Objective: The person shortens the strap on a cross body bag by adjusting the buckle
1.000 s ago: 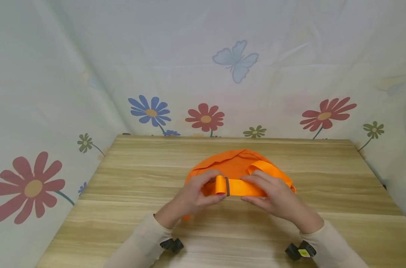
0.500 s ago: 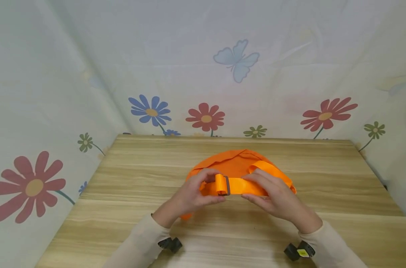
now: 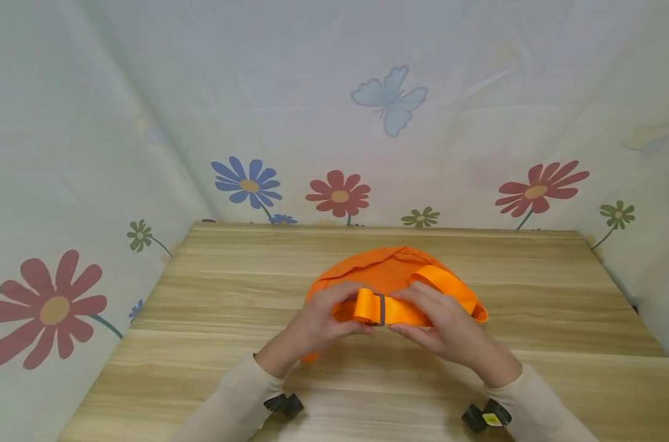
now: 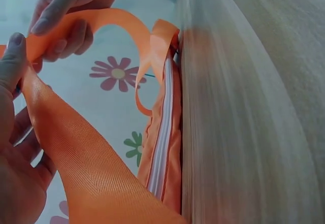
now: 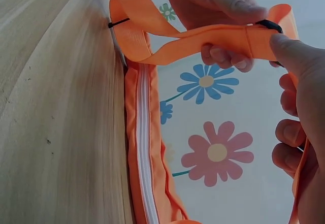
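An orange fabric bag (image 3: 367, 273) with a white zipper (image 5: 144, 148) rests on the table; it looks like a waist bag. Its orange webbing strap (image 3: 405, 312) stretches between both hands in front of it, threaded through a dark slider buckle (image 3: 382, 309). My left hand (image 3: 319, 319) pinches the folded loop of strap just left of the buckle. Just right of the buckle, my right hand (image 3: 445, 322) grips the strap between thumb and fingers. In the right wrist view, the right thumb presses close against the buckle. Part of the bag is hidden behind the hands.
The wood-grain table (image 3: 213, 294) extends on both sides of the bag. Behind it hangs a pale curtain (image 3: 290, 123) printed with flowers and a butterfly. A slack strap loop (image 3: 439, 279) lies over the bag's right side.
My right hand has shifted left along the strap, closer to the buckle. The buckle now sits slightly further right of the left fingertips. The bag has stayed in place.
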`<act>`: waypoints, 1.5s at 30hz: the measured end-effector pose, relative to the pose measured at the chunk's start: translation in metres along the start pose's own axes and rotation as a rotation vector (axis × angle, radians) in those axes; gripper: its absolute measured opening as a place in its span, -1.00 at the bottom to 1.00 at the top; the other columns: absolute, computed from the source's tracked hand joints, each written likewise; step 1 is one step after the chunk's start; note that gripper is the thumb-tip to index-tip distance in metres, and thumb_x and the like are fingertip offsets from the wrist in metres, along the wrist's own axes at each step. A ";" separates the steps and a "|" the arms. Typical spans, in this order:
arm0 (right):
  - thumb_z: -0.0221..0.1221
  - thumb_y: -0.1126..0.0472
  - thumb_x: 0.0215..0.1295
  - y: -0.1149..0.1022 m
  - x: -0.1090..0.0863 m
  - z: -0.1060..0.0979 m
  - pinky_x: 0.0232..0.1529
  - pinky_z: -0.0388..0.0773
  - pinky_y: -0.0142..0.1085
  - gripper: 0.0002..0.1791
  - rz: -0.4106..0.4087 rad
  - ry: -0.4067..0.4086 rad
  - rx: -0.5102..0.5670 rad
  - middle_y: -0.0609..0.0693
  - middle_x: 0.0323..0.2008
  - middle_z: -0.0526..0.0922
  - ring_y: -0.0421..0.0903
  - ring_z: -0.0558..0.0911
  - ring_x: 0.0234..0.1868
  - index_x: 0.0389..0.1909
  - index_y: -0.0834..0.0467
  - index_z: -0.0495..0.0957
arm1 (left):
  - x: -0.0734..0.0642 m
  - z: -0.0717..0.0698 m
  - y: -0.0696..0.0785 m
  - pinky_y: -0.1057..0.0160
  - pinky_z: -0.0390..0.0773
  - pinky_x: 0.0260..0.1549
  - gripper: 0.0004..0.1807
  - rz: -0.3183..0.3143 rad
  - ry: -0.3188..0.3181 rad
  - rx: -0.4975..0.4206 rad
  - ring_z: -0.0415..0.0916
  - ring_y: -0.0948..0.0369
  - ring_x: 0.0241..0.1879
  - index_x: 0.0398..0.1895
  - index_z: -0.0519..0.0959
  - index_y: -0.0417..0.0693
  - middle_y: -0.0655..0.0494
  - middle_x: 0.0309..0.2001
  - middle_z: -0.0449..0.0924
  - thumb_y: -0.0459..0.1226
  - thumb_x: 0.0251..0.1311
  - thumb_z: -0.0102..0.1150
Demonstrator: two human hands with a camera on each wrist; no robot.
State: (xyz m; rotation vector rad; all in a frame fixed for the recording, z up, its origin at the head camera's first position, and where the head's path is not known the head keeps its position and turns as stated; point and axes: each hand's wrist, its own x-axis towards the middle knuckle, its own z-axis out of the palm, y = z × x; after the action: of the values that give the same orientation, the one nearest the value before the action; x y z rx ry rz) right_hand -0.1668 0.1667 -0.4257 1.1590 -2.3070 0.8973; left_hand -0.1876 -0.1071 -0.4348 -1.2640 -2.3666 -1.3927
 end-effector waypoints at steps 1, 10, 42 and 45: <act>0.18 -0.31 0.50 0.000 0.000 0.001 -0.22 0.59 -0.49 -0.42 -0.002 0.005 -0.004 -0.13 -0.09 0.70 -0.28 0.53 -0.22 0.17 0.09 0.65 | 0.000 0.001 0.001 0.17 0.73 0.21 -0.33 -0.019 0.001 0.011 0.72 0.14 0.08 0.28 0.56 -0.10 0.04 0.12 0.73 -0.32 0.08 0.65; 0.21 -0.25 0.52 -0.001 0.002 0.003 -0.18 0.66 -0.41 -0.45 -0.039 0.057 -0.028 -0.09 -0.10 0.69 -0.21 0.56 -0.20 0.18 0.11 0.66 | -0.001 0.002 0.006 0.15 0.74 0.19 -0.34 -0.103 0.014 0.011 0.72 0.10 0.03 0.23 0.53 -0.18 -0.01 0.08 0.76 -0.31 0.07 0.65; 0.38 -0.15 0.43 0.000 0.005 0.009 -0.09 0.65 -0.47 -0.43 -0.094 0.041 0.039 -0.05 -0.07 0.71 -0.20 0.62 -0.17 0.21 0.17 0.62 | 0.001 -0.003 0.007 0.18 0.74 0.16 -0.45 0.087 -0.026 0.273 0.73 0.11 0.01 0.11 0.70 -0.10 0.07 0.01 0.81 -0.26 0.03 0.72; 0.29 -0.20 0.48 0.000 0.006 0.010 -0.10 0.67 -0.44 -0.44 -0.127 0.063 0.026 -0.04 -0.08 0.72 -0.18 0.63 -0.18 0.18 0.18 0.63 | 0.000 -0.004 0.009 0.19 0.74 0.14 -0.46 0.083 -0.039 0.307 0.73 0.11 0.01 0.12 0.70 -0.12 0.06 0.02 0.81 -0.22 0.06 0.70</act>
State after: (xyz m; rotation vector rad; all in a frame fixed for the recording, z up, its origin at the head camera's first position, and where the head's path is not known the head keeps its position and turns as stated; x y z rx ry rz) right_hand -0.1708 0.1571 -0.4292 1.2538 -2.1518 0.9055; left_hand -0.1830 -0.1083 -0.4264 -1.2937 -2.4043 -0.9427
